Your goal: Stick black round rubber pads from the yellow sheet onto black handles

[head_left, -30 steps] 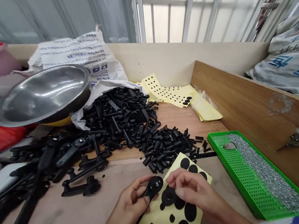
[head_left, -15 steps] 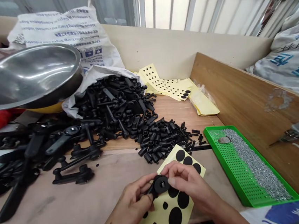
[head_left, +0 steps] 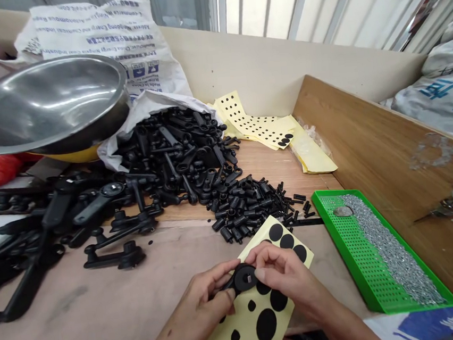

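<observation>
Just above a yellow sticker sheet (head_left: pixel 250 328): black plastic lever (head_left: pixel 243 278) pinched between left hand (head_left: pixel 205 305) and right hand (head_left: pixel 287 276), fingertips pressed around its round head. Black adhesive dots (head_left: pixel 266 325) on sheet, right beneath. Beyond: heap of black plastic parts (head_left: pixel 177 153); to the right, green perforated tray (head_left: pixel 338 250) of small silver fasteners (head_left: pixel 390 250).

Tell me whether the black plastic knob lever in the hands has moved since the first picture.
Yes: measured against the green perforated tray, the black plastic knob lever has shifted right toward it, held between the left hand and right hand.
</observation>
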Motion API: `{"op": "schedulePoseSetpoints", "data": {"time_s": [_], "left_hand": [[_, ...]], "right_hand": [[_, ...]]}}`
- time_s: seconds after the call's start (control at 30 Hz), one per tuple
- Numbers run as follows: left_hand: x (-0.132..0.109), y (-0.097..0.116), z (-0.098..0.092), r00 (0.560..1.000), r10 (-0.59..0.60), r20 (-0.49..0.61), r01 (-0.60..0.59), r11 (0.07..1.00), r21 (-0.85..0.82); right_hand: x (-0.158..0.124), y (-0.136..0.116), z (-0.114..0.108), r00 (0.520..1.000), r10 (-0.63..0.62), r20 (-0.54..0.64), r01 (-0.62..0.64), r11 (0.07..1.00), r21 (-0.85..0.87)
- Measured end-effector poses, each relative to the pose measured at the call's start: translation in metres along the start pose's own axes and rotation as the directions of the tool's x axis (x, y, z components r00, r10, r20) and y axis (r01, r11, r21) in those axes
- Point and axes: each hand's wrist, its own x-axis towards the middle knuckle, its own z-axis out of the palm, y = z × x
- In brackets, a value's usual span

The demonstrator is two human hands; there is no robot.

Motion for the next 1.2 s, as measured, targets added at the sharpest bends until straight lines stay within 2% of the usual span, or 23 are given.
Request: {"op": "schedulePoseSetpoints", "data": {"time_s": [0.23,0.47,0.73,0.8,0.9,1.03,1.13,1.2], "left_hand": [[0.003,-0.016,-0.006,0.999,0.042,-0.014,-0.042,0.999,0.023],[-0.003,-0.004,-0.001,0.998,0.057,-0.009,-0.056,0.996,0.071],[0.0,-0.012,0.005,0.979,0.163,-0.121,-0.135,0.968,0.214],[-0.001,-0.016,0.006,0.974,0.182,-0.138,-0.153,0.969,0.194],[-0.004,-0.018,0.006,0.967,0.172,-0.187,-0.154,0.982,0.106],[-0.01,-0.018,0.005,0.969,0.113,-0.218,-0.113,0.993,0.015],[-0.013,-0.019,0.003,0.969,0.099,-0.228,-0.103,0.995,-0.006],[-0.015,-0.02,0.002,0.967,0.093,-0.238,-0.097,0.995,-0.007]], "right_hand": [[0.003,0.002,0.002,1.0,-0.024,0.002,0.024,0.998,-0.06],[0.002,0.004,0.004,0.996,-0.085,-0.011,0.082,0.985,-0.15],[-0.002,0.005,0.007,0.981,-0.193,0.006,0.185,0.929,-0.322],[-0.004,0.006,0.005,0.988,-0.154,0.016,0.153,0.957,-0.246],[-0.006,0.007,0.003,0.998,-0.023,0.062,0.023,1.0,0.008],[-0.008,0.012,0.005,0.991,0.093,0.097,-0.117,0.953,0.28],[-0.006,0.016,0.008,0.991,0.131,0.034,-0.134,0.913,0.386],[-0.005,0.016,0.01,0.994,0.11,0.004,-0.105,0.932,0.347]]}}
